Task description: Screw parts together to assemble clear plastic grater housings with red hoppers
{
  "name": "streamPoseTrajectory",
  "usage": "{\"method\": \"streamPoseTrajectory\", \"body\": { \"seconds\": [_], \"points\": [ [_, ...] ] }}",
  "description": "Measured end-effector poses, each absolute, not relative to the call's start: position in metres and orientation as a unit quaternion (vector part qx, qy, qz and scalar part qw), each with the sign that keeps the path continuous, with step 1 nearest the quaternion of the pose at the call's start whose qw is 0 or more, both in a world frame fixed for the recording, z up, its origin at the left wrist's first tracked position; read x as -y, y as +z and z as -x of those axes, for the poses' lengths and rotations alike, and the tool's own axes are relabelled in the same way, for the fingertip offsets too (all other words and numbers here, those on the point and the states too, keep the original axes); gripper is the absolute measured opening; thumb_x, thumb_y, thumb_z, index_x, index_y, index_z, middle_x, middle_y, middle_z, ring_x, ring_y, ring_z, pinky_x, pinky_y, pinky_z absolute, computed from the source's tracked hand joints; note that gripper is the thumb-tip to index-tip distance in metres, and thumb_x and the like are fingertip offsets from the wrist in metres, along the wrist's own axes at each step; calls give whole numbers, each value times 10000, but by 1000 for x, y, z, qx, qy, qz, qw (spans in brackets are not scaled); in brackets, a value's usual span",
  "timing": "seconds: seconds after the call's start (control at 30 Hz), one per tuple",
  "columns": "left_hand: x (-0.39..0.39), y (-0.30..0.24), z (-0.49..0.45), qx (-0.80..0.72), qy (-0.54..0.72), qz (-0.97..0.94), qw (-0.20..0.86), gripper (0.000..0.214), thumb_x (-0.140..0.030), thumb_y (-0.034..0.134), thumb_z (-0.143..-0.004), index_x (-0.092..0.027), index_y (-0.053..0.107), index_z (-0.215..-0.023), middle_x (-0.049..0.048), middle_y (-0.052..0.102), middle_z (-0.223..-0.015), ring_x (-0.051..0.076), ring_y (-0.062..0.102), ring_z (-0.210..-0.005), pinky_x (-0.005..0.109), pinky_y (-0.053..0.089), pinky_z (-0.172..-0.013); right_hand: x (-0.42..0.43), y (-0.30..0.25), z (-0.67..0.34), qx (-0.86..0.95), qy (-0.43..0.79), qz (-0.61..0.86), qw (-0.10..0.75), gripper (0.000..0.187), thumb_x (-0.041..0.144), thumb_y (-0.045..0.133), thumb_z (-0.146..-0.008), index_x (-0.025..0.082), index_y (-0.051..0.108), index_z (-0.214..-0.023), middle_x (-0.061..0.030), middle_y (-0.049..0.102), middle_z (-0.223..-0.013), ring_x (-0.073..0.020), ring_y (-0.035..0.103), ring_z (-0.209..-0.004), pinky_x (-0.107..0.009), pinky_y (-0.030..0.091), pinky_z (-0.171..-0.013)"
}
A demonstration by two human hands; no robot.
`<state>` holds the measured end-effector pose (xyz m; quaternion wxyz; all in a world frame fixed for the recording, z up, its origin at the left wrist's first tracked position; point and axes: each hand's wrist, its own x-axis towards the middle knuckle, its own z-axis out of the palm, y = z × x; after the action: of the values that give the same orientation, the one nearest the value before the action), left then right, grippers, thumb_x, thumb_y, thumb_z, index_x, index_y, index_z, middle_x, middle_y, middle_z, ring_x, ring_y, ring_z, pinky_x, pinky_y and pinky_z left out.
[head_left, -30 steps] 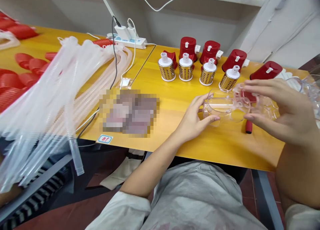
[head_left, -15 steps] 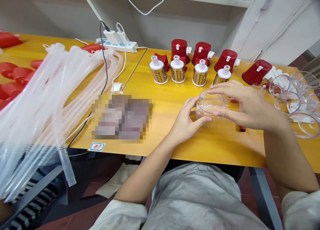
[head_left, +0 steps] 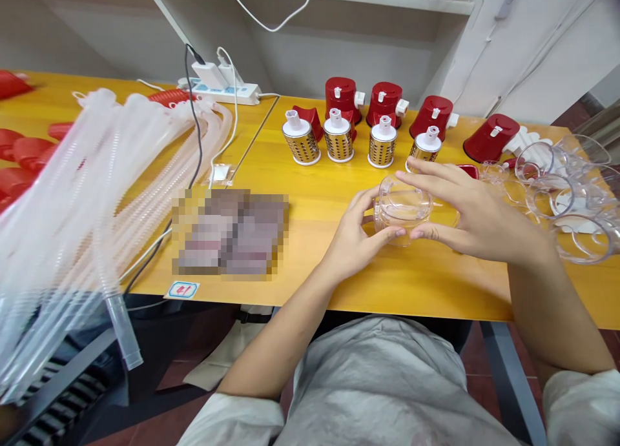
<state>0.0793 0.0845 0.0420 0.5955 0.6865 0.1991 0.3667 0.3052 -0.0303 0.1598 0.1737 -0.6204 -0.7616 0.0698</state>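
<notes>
A clear plastic grater housing (head_left: 403,208) with a rounded rim is between my two hands, just above the table. My left hand (head_left: 356,236) is closed round its left side, thumb in front and fingers behind. From the right, my right hand (head_left: 467,210) curves over it, with fingers on top and the thumb at its lower front edge. Behind my hands stand several metal grater drums (head_left: 382,150) with white tops. The rightmost drum (head_left: 426,148) is partly covered by my right fingers.
Dark red grater bases (head_left: 385,104) line the back. More clear housings (head_left: 584,236) lie at the right. Translucent corrugated tubes (head_left: 106,194) are piled at the left and overhang the edge. A power strip (head_left: 237,94), cables and a blurred flat item (head_left: 230,236) are also here.
The clear housing has turned slightly in my hands, so its rounded rim shows more. My right thumb has shifted a little downward. The whole view has moved slightly.
</notes>
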Motion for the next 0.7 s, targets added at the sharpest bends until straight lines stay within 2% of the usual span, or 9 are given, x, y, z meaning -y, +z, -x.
{"method": "streamPoseTrajectory", "body": {
  "seconds": [0.2, 0.33, 0.53, 0.63, 0.7],
  "points": [
    [-85, 41, -80, -204, 362, -686, 598, 906, -593, 1040, -883, -284, 660, -1645, 159, 653, -1709, 355, 675, -1589, 456, 659, -1224, 34, 154, -311, 772, 33, 613, 166, 730, 824, 532, -1060, 582, 526, -1749, 131, 321, -1838, -174, 485, -1729, -600, 530, -1500],
    [-85, 42, -79, -208, 357, -685, 600, 898, -587, 1038, -882, -282, 656, -1635, 156, 657, -1706, 349, 678, -1580, 455, 652, -1225, 32, 153, -314, 779, 30, 605, 161, 731, 819, 513, -1071, 586, 501, -1764, 145, 349, -1822, -155, 490, -1721, -584, 531, -1502],
    [-85, 43, -79, -204, 350, -687, 603, 904, -593, 1030, -894, -289, 627, -1643, 153, 652, -1721, 347, 667, -1595, 473, 629, -1252, 34, 152, -314, 778, 41, 608, 153, 701, 761, 502, -1099, 544, 533, -1765, 111, 372, -1815, -148, 511, -1706, -558, 548, -1500],
    [-85, 42, -79, -190, 356, -683, 608, 958, -563, 1041, -895, -310, 550, -1677, 160, 603, -1797, 343, 665, -1615, 487, 617, -1284, 36, 151, -314, 773, 50, 613, 158, 670, 725, 501, -1111, 580, 508, -1765, 127, 349, -1825, -138, 515, -1718, -566, 551, -1511],
    [-86, 39, -79, -191, 366, -679, 607, 1026, -561, 1053, -884, -339, 482, -1708, 158, 551, -1847, 337, 651, -1632, 493, 595, -1308, 39, 152, -315, 767, 59, 617, 164, 738, 720, 545, -1096, 586, 430, -1813, 118, 331, -1837, -144, 505, -1742, -566, 559, -1513]
  ]
}}
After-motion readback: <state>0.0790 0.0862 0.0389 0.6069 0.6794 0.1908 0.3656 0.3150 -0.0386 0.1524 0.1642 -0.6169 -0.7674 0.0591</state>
